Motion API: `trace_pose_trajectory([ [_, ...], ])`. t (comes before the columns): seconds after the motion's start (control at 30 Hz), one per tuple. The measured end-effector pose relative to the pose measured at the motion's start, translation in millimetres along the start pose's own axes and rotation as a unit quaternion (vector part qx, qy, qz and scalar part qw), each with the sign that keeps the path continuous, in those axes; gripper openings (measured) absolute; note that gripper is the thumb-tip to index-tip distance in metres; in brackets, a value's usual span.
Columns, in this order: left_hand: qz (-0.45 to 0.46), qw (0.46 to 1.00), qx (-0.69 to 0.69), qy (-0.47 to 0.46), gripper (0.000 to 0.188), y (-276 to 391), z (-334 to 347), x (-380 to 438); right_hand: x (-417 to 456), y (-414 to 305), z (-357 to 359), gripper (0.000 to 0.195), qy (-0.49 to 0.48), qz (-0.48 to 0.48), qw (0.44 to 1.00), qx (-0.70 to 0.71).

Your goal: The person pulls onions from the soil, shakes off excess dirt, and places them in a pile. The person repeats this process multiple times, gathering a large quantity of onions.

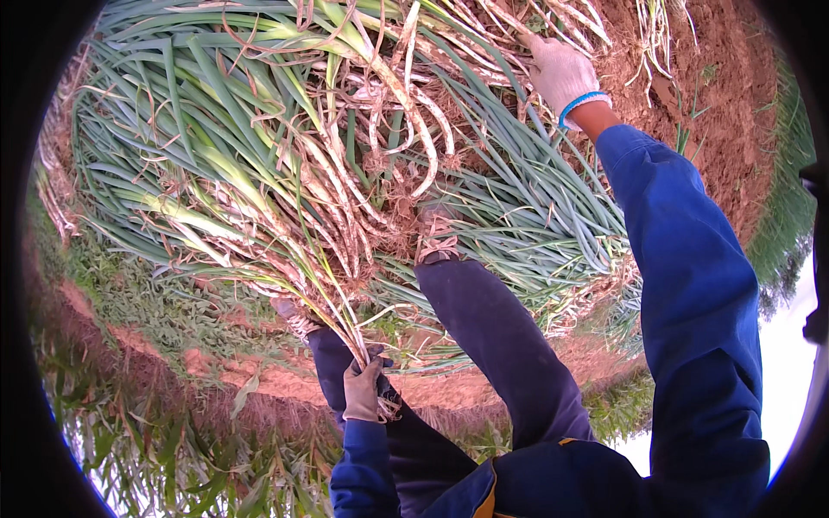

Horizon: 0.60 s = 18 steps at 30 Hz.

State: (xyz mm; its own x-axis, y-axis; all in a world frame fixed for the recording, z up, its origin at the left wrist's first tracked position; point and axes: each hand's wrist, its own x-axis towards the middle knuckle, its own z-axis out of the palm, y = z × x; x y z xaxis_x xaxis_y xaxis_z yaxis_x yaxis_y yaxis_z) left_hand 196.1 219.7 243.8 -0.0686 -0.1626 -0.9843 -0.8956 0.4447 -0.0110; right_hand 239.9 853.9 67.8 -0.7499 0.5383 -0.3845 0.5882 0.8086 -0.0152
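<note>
My left hand [364,388], in a light work glove with darker fingertips, is closed round the lower stems of a small bunch of green onions [340,317], their roots hanging below the fist. My right hand [562,72], in a whitish knit glove with a blue cuff edge, reaches far out to the upper right. Its fingers touch the pale stems of onions lying on the pile; whether they grip one I cannot tell. A large heap of long green onions [214,142], with soil on their white stems and roots, spreads over the upper left.
More green onions [550,201] lie between my right arm and my shoe [438,233]. Reddish bare soil [719,162] stretches along the right. Low weeds [155,317] grow at the lower left, with tall leafy plants [194,447] behind. My other shoe [296,318] stands beside the heap.
</note>
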Motion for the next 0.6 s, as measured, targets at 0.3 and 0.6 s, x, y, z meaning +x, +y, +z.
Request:
trace_pose_trajectory([
  [0.3, 0.012, 1.0, 0.022, -0.011, 0.018, 30, 16, -5, 24, 7, -31, 0.085, -0.23, 0.068, 0.966, 0.099],
  [0.6, -0.03, 0.998, 0.055, -0.013, 0.022, 35, 15, -4, 16, -7, -22, 0.072, -0.129, 0.033, 0.986, 0.105],
])
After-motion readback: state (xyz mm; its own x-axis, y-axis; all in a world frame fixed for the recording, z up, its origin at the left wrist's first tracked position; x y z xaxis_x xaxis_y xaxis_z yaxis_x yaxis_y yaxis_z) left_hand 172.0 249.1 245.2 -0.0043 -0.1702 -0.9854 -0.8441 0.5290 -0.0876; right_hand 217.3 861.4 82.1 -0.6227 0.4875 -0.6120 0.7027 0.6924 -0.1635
